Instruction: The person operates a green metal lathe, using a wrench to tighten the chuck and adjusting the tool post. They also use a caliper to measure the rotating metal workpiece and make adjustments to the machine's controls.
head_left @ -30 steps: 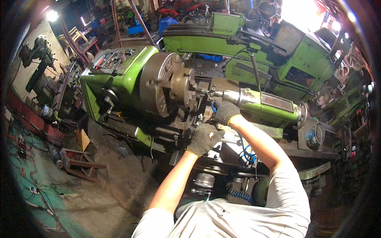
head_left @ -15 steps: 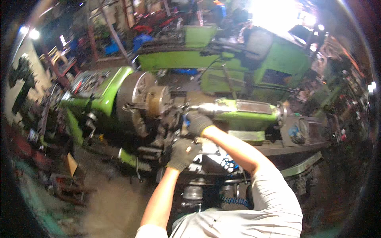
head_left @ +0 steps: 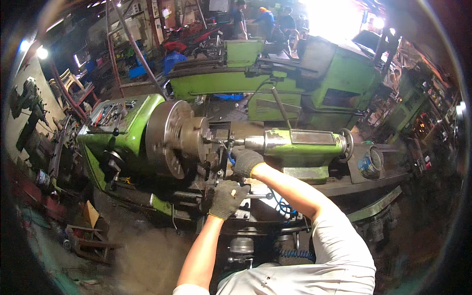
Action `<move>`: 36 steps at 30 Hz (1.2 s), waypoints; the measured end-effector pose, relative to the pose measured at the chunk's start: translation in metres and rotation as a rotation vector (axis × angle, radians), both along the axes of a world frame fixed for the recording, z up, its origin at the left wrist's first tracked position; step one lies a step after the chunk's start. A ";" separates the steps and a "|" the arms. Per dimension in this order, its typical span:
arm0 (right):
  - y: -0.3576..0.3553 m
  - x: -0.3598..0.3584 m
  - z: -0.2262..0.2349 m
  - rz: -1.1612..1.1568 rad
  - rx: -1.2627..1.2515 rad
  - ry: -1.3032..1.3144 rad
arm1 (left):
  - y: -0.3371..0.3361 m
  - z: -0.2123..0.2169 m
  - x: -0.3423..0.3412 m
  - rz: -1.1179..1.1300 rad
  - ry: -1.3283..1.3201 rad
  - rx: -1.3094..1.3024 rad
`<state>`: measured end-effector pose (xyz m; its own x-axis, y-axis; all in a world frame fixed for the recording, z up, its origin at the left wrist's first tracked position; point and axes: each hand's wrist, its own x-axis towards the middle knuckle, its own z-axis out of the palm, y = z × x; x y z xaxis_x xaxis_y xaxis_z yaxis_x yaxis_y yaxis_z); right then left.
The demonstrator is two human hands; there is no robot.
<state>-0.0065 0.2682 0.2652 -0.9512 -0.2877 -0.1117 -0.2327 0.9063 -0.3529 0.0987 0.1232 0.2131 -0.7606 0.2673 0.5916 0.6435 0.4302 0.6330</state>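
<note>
A green lathe's round chuck (head_left: 167,140) is at left, with a thick cylindrical metal workpiece (head_left: 193,138) in it. Facing it from the right is the green tailstock (head_left: 301,150). Beside the tool post (head_left: 230,139), my gloved right hand (head_left: 247,163) is closed around a blue tool (head_left: 231,156), mostly covered by the glove. Nearer to me, my gloved left hand (head_left: 227,200) is curled over the carriage controls. What lies in its grip is hidden. A metal lever (head_left: 259,196) sticks out to the right of this hand.
A thin blue hose (head_left: 281,202) hangs right of my hands. On the headstock (head_left: 118,115) lie small tools. A bucket (head_left: 369,164) stands beyond the tailstock handwheel (head_left: 347,145). Another green lathe (head_left: 211,82) stands behind, and people (head_left: 266,20) are at the far back.
The view has steadied and shifted slightly, so the chuck and workpiece appear a little lower. Both my hands stay at nearly the same places on the lathe.
</note>
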 end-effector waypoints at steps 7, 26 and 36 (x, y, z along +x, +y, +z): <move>0.002 -0.005 -0.009 0.006 0.001 0.007 | 0.001 0.002 0.000 0.003 -0.021 -0.021; 0.002 -0.008 -0.017 0.013 0.050 0.039 | 0.000 -0.002 0.000 0.029 -0.033 0.039; 0.007 -0.009 -0.021 0.044 0.031 0.064 | 0.000 -0.006 -0.002 0.015 -0.016 0.029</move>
